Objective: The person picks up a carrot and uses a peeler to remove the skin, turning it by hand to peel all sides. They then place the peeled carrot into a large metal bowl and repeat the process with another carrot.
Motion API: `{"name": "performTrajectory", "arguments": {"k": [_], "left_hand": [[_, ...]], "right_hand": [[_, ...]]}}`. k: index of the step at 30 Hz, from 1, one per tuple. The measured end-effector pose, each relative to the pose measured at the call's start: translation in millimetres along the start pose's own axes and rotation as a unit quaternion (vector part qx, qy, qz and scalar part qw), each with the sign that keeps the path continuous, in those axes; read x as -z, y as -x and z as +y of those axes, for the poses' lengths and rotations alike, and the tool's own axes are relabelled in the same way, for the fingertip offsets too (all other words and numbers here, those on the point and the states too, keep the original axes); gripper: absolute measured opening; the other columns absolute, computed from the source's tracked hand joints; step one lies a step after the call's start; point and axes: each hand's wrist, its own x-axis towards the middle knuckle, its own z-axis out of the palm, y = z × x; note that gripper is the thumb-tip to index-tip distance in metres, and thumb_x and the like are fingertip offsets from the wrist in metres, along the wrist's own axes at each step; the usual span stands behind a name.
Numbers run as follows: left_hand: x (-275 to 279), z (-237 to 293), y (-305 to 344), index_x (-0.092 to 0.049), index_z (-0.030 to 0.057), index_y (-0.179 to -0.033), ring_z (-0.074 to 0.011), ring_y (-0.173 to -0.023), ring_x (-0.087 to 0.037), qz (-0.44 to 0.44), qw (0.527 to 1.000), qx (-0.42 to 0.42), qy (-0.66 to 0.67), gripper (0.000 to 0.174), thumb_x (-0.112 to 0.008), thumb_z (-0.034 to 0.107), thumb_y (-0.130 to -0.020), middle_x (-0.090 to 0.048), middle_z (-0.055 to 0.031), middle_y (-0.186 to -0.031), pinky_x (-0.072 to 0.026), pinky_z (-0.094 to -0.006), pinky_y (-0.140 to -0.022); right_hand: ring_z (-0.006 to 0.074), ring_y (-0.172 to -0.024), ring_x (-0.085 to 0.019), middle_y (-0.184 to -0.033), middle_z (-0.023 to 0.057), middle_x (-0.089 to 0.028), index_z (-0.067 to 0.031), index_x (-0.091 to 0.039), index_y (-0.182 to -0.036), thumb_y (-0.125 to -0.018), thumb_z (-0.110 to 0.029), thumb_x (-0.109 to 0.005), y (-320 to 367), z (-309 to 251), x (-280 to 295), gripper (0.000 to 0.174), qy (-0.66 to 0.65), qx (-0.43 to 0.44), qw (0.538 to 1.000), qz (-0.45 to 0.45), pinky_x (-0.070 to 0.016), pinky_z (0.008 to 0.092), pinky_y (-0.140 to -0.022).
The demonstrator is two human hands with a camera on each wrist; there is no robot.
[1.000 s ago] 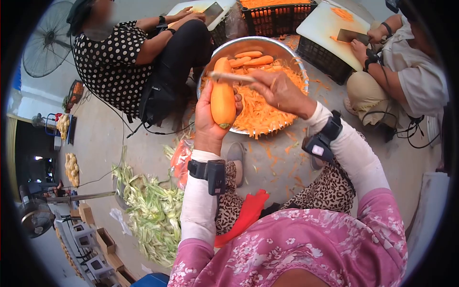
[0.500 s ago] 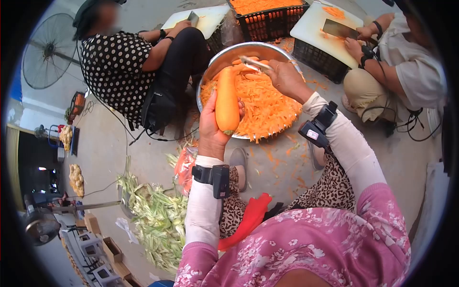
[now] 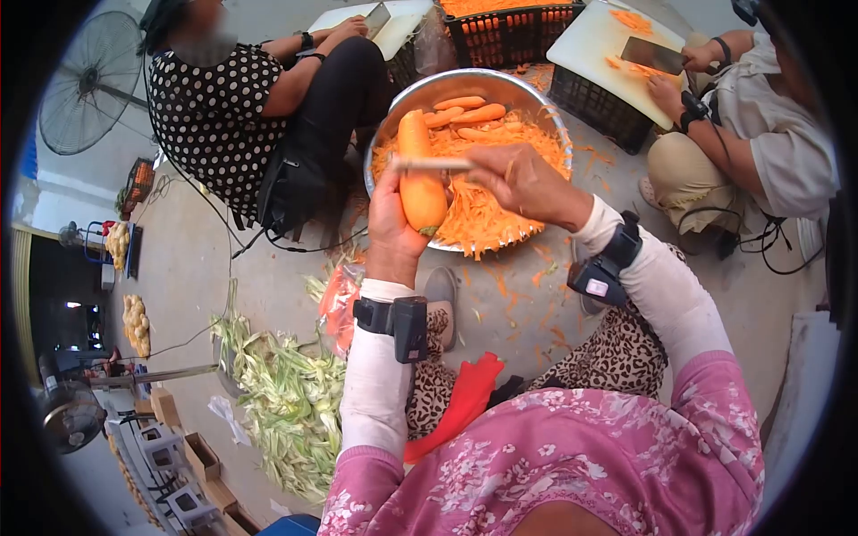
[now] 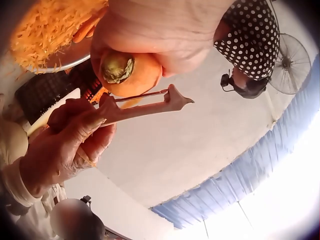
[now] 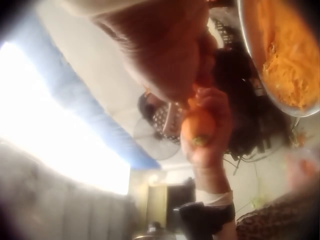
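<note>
A large orange carrot (image 3: 424, 204) lies lengthwise in the left hand (image 3: 393, 228), whose fingers wrap round it, its green stem end toward the body. The right hand (image 3: 527, 183) grips a pale peeler (image 3: 433, 163), which crosses over the carrot's middle. In the left wrist view the peeler (image 4: 145, 107) shows its thin blade beside the carrot (image 4: 132, 75), held by the right hand (image 4: 65, 145). The right wrist view is blurred; the carrot (image 5: 199, 125) shows there in the left hand (image 5: 215, 145).
Beneath the hands stands a metal basin (image 3: 375, 134) with orange shavings and several carrots. Two people cut at white boards (image 3: 572, 49) on crates, one with a cleaver (image 3: 652, 55). Green husks (image 3: 286, 402), a red-orange bag (image 3: 340, 304) and a fan (image 3: 88, 80) are around.
Between the earlier frames the peeler lifted off to the right of the carrot; now it is back across the carrot's middle. The left hand keeps its hold on the carrot.
</note>
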Motion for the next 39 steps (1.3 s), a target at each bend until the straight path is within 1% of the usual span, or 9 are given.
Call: {"name": "performTrajectory", "arguments": {"k": [6,8,9,15,20,28,30,34,39], "left_hand": [[-8,-10,1,-0.049,0.0005,-0.116,-0.0277,-0.08,-0.054,-0.023,0.999,0.04,-0.024,0.045,-0.041,0.04,-0.097,-0.056,-0.0156,-0.093,-0.0485,-0.0388,-0.069],[-12,-10,4,-0.049,0.0006,-0.117,-0.0282,-0.081,-0.054,-0.035,0.998,0.045,-0.036,0.045,-0.04,0.04,-0.098,-0.056,-0.0158,-0.093,-0.0486,-0.0387,-0.068],[-16,-9,6,-0.049,0.0007,-0.118,-0.0281,-0.081,-0.054,-0.024,0.999,0.038,-0.028,0.045,-0.04,0.04,-0.098,-0.056,-0.0158,-0.093,-0.0489,-0.0389,-0.068],[-7,-6,3,-0.049,0.002,-0.117,-0.0272,-0.08,-0.057,0.019,0.999,-0.003,-0.033,0.046,-0.039,0.042,-0.098,-0.058,-0.0146,-0.094,-0.0504,-0.0404,-0.069],[-12,-9,-2,-0.05,0.0039,-0.116,-0.0275,-0.081,-0.058,0.078,0.996,-0.016,-0.032,0.045,-0.039,0.043,-0.097,-0.059,-0.0136,-0.096,-0.0511,-0.0425,-0.07],[-1,-15,-6,-0.05,0.0033,-0.118,-0.0289,-0.082,-0.059,0.018,0.997,0.04,-0.064,0.043,-0.042,0.04,-0.097,-0.059,-0.0154,-0.097,-0.0524,-0.0415,-0.07],[-6,-15,-4,-0.048,0.0019,-0.12,-0.0295,-0.084,-0.058,0.017,0.995,0.036,-0.09,0.044,-0.041,0.039,-0.097,-0.058,-0.0174,-0.098,-0.0526,-0.0412,-0.071],[-9,-11,-1,-0.046,0.0008,-0.122,-0.0307,-0.087,-0.058,-0.01,0.999,0.024,-0.034,0.046,-0.039,0.039,-0.098,-0.058,-0.0191,-0.099,-0.052,-0.0409,-0.074],[-2,-6,-2,-0.047,0.0012,-0.121,-0.0306,-0.089,-0.058,0.007,1.0,0.008,-0.014,0.047,-0.038,0.041,-0.098,-0.058,-0.0181,-0.101,-0.0512,-0.0414,-0.075]], "right_hand": [[0.0369,-0.073,-0.059,-0.078,0.0172,-0.06,-0.0026,-0.057,-0.1,-0.088,-0.013,-0.058,-19,46,8,0.016,0.119,0.041,0.984,0.13,-0.0451,0.0421,-0.061],[0.037,-0.07,-0.058,-0.077,0.018,-0.06,-0.0032,-0.058,-0.099,-0.088,-0.014,-0.057,-11,59,10,0.015,0.25,-0.142,0.956,0.048,-0.0452,0.041,-0.06],[0.037,-0.07,-0.058,-0.077,0.018,-0.06,-0.0032,-0.058,-0.099,-0.088,-0.014,-0.057,-11,57,11,0.015,0.251,-0.145,0.956,0.051,-0.0452,0.041,-0.06],[0.0346,-0.073,-0.063,-0.082,0.019,-0.064,-0.0036,-0.062,-0.1,-0.088,-0.018,-0.057,-8,13,19,0.019,0.033,-0.121,0.985,0.119,-0.049,0.0407,-0.064],[0.0346,-0.076,-0.062,-0.083,0.0182,-0.063,-0.0034,-0.062,-0.101,-0.089,-0.018,-0.056,7,-13,7,0.02,-0.055,-0.064,0.994,-0.064,-0.0486,0.0393,-0.067],[0.0388,-0.075,-0.059,-0.082,0.0191,-0.063,-0.0028,-0.059,-0.102,-0.087,-0.011,-0.058,-9,40,12,0.018,0.115,-0.021,0.987,0.113,-0.047,0.0417,-0.065],[0.0388,-0.077,-0.061,-0.083,0.0201,-0.063,-0.0036,-0.06,-0.102,-0.087,-0.012,-0.057,-9,56,16,0.017,0.243,-0.175,0.954,0.021,-0.0469,0.0433,-0.066],[0.0348,-0.072,-0.061,-0.083,0.018,-0.064,-0.0086,-0.064,-0.1,-0.089,-0.02,-0.057,-9,53,18,0.017,0.09,-0.169,0.976,0.103,-0.0476,0.0421,-0.062],[0.0341,-0.071,-0.061,-0.083,0.0197,-0.063,-0.0069,-0.064,-0.103,-0.088,-0.019,-0.057,-1,3,16,0.02,-0.009,-0.115,0.993,0.026,-0.0477,0.0401,-0.064]]}}
